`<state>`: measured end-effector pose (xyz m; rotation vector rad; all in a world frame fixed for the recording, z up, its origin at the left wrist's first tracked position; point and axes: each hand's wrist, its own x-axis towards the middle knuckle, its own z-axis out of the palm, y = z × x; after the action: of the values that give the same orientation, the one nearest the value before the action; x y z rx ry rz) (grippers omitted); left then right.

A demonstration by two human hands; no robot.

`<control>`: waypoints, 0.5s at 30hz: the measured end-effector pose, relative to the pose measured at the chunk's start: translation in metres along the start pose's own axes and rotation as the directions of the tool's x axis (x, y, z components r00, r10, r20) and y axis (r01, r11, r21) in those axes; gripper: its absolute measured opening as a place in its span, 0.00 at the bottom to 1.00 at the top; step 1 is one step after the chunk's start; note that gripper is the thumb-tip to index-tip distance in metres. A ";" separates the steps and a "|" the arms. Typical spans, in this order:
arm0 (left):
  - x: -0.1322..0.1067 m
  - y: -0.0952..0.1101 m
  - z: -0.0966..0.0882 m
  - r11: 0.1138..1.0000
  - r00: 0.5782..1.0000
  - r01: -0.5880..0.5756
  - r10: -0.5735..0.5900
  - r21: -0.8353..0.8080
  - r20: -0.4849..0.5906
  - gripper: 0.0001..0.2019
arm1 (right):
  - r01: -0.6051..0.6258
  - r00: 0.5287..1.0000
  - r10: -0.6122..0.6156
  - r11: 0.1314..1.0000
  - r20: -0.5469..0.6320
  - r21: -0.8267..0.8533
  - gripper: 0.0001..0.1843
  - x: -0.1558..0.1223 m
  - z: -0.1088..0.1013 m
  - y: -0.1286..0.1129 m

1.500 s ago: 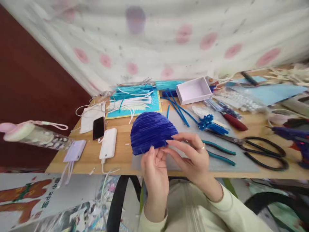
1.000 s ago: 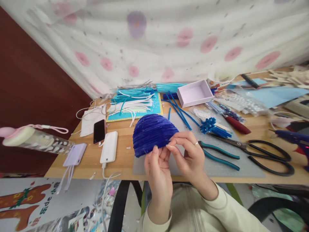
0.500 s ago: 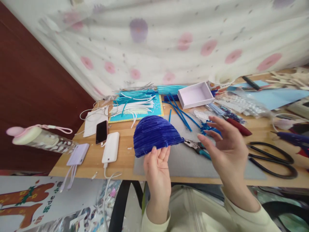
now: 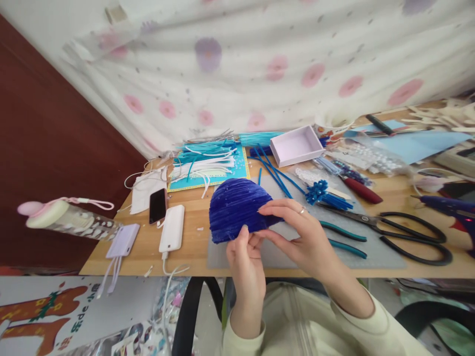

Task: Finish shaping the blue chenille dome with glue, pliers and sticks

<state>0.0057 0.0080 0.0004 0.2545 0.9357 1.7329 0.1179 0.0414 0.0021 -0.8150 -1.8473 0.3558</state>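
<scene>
A dark blue half-round piece made of pipe cleaners (image 4: 237,208) is held upright above the table's front edge. My left hand (image 4: 245,257) grips its lower edge from below, thumb in front. My right hand (image 4: 300,237), with a ring on one finger, has its fingers closed on the piece's right side and lower right corner. Both hands are over a grey mat (image 4: 371,249) on the wooden table (image 4: 141,247).
Teal-handled pliers (image 4: 345,240) and large black scissors (image 4: 408,235) lie right of my hands. Loose blue pipe cleaners (image 4: 274,173), a small white box (image 4: 296,145) and a blue card with white strips (image 4: 208,165) lie behind. A phone (image 4: 158,205) and power banks (image 4: 172,227) lie left.
My right hand pulled away to the right with open fingers half a second ago, and has now come back onto the right side of the blue piece. My left hand kept its hold.
</scene>
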 end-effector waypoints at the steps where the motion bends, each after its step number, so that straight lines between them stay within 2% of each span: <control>1: 0.000 0.000 0.000 1.000 1.000 0.005 -0.005 0.005 -0.010 0.12 | 0.009 1.000 -0.009 1.000 0.017 0.001 0.10 0.001 -0.003 -0.001; 5: -0.002 -0.004 0.000 0.999 0.999 0.010 -0.009 0.036 -0.031 0.13 | 0.042 0.997 -0.039 0.998 0.062 -0.052 0.04 0.004 -0.009 -0.007; 8: -0.003 -0.006 0.000 0.997 0.999 0.000 0.003 0.078 -0.037 0.15 | -0.025 0.995 0.030 0.998 0.091 -0.051 0.05 0.008 -0.010 -0.012; 12: -0.006 -0.006 0.000 0.997 1.000 -0.005 0.008 0.078 -0.030 0.20 | -0.207 0.978 0.207 0.978 -0.016 -0.010 0.09 0.010 -0.012 -0.014; 15: -0.007 -0.006 -0.001 0.997 1.000 -0.001 0.000 0.079 0.015 0.22 | -0.242 0.967 0.239 0.970 -0.088 -0.020 0.12 0.007 -0.011 -0.014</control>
<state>0.0118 0.0016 -0.0025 0.3188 0.9946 1.6940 0.1209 0.0343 0.0198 -1.0636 -1.6815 0.4397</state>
